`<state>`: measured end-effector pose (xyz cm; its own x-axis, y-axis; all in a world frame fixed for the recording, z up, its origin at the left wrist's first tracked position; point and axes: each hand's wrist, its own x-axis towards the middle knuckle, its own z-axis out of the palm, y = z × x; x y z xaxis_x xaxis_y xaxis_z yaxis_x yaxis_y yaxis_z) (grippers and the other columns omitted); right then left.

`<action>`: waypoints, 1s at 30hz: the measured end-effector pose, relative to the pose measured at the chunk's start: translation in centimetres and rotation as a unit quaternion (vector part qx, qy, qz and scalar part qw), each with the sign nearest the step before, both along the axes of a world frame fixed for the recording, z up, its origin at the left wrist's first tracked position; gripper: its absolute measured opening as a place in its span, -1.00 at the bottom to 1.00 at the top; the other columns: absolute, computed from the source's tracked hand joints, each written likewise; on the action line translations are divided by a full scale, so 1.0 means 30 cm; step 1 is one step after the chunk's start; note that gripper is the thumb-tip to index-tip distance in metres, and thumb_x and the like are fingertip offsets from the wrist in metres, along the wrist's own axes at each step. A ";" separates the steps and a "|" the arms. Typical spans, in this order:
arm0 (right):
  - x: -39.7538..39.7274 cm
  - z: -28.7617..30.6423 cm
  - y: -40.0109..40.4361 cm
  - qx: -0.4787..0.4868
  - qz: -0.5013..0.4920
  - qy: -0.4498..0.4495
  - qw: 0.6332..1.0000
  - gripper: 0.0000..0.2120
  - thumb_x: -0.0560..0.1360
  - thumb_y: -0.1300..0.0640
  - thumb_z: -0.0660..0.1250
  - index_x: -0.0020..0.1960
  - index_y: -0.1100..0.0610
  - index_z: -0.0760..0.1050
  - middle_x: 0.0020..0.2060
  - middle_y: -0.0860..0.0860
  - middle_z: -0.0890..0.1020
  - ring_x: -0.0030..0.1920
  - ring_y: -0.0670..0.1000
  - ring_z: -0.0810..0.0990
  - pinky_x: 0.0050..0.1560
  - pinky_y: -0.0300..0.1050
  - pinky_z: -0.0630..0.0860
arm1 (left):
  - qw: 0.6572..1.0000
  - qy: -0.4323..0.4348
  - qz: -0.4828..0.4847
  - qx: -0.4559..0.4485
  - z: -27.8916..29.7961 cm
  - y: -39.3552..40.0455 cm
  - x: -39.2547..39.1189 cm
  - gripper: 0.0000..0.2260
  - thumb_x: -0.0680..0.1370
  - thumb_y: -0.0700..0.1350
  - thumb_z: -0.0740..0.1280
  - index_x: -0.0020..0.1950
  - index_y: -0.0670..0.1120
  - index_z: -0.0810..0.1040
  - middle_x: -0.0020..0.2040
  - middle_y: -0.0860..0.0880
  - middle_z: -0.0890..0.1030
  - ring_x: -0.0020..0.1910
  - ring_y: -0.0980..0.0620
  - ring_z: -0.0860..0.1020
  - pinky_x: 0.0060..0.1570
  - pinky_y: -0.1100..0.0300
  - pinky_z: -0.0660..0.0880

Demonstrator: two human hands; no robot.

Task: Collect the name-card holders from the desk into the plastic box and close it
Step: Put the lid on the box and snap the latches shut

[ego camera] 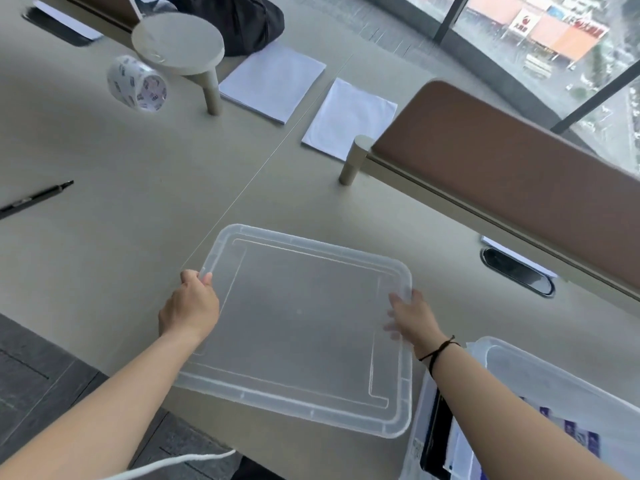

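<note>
While the clear lid lies flat on the desk in front of me, I have my left hand curled round its left rim and my right hand at its right rim, blurred, so I cannot tell whether those fingers clasp it. The lid's long axis runs from near me toward the far side, tilted a little leftward at the far end. The plastic box stands open just right of the lid, under my right forearm, with printed cards inside. A pen lies well apart at left.
</note>
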<state>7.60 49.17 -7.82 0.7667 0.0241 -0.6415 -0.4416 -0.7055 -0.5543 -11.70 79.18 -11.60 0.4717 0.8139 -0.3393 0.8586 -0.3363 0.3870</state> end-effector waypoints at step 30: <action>-0.031 0.379 -1.053 -0.069 -0.081 -0.165 0.981 -0.57 0.59 -0.14 0.15 -0.28 0.17 0.32 -0.48 0.12 0.36 -0.61 0.09 0.39 -0.62 -0.20 0.28 | 0.984 -0.101 -0.141 -0.046 0.293 -0.825 0.272 -0.38 0.60 0.29 -0.01 -0.03 -0.25 0.50 -0.06 -0.27 0.58 -0.06 -0.27 0.53 -0.06 -0.03 0.43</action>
<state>6.66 17.57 3.56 0.9197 -0.1845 -0.3466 -0.3667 -0.7191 -0.5902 -3.55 54.44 -2.81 0.7391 0.6118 -0.2818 0.6394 -0.5055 0.5793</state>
